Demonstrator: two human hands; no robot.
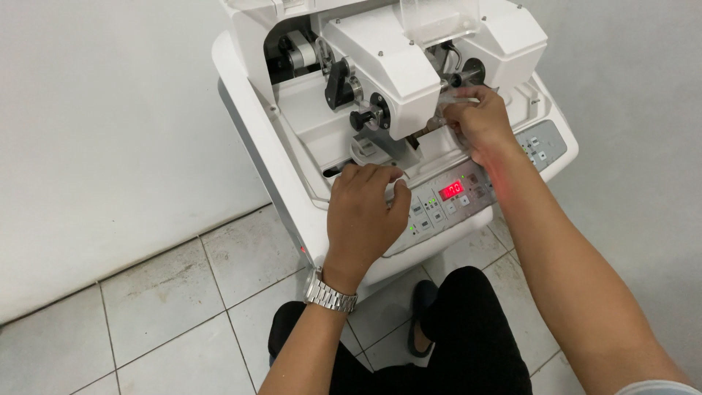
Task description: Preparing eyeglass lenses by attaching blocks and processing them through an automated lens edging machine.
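Observation:
A white floor-standing machine point(252, 121) with a grey control panel point(545, 139) and a red lit number display point(451, 189) fills the upper middle of the head view. My left hand point(363, 212), with a metal watch on the wrist, rests fingers-down on the front edge of the panel, next to the small buttons. My right hand point(477, 121) reaches into the machine's open work chamber and is closed around a small part near a black shaft point(468, 73); what it pinches is hidden by the fingers.
A clear plastic guard point(437, 18) stands over the chamber. Black knobs point(373, 113) sit left of it. A white wall rises at the left, pale floor tiles point(161, 307) lie below, and my dark trousers and shoe point(424, 307) are under the machine front.

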